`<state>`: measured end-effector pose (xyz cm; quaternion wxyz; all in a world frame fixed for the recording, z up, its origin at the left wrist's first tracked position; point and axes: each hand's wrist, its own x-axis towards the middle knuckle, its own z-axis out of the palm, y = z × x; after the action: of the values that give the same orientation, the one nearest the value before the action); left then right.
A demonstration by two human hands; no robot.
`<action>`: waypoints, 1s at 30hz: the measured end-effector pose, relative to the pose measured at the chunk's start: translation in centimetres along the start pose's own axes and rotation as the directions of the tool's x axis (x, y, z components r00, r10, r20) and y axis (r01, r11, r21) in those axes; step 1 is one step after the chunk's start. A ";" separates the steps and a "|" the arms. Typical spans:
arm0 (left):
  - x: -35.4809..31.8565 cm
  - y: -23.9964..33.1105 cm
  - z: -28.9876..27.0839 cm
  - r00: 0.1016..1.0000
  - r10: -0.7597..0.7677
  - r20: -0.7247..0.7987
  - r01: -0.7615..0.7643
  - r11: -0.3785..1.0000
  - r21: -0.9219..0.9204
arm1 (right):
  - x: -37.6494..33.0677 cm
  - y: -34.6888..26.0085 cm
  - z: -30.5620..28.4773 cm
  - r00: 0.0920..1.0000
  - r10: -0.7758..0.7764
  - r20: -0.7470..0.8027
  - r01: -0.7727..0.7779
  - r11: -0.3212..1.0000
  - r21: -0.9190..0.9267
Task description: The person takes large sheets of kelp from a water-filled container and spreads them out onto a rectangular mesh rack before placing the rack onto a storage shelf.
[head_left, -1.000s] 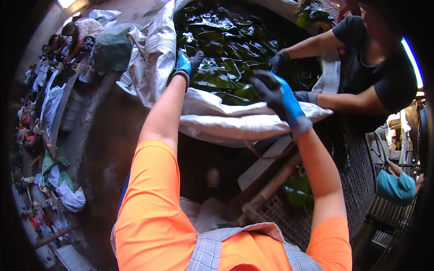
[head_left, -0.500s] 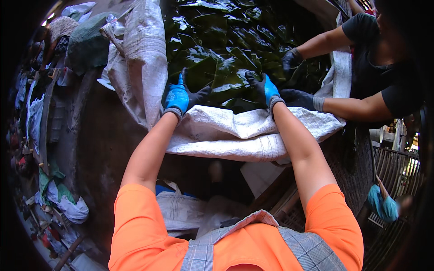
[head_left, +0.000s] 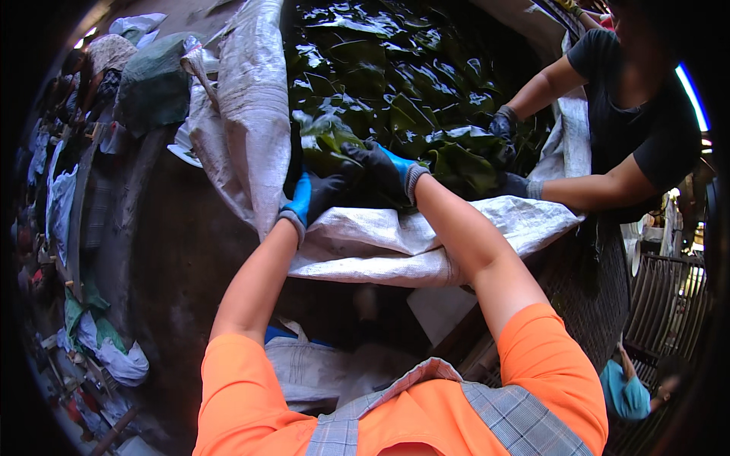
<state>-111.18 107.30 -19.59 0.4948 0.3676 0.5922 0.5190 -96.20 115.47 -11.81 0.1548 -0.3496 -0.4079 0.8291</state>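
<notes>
Wet, glossy dark green leaves (head_left: 365,80) fill a large bin lined with white woven sacking (head_left: 255,99). At its near edge my left hand (head_left: 318,196), in a blue and black glove, is closed on a bunch of leaves (head_left: 325,144) from below. My right hand (head_left: 384,166), in a matching glove, has its fingers curled over the same bunch from the right. The bunch stands up a little above the other leaves. Parts of both hands' fingers are hidden by leaves and glove.
At the right a co-worker in a dark shirt (head_left: 639,91) reaches in with two dark-gloved hands (head_left: 503,125) among leaves. The folded sack edge (head_left: 365,266) runs below my wrists. White bags (head_left: 304,365) lie beneath. Another person in teal (head_left: 625,391) is at the lower right.
My hands came together toward the left, the right one moving most, and gathered a bunch of leaves. The co-worker's hands have lifted some leaves too.
</notes>
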 end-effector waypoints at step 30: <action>0.9 6.7 5.0 0.908 -0.130 0.397 0.340 0.784 -0.520 | -1.7 2.5 -8.2 0.766 -0.493 0.414 0.642 0.624 -0.445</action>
<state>-107.11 110.65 -13.11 0.7389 0.2057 0.3531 0.5357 -89.12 117.65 -16.48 0.2470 -0.1225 -0.7390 0.6147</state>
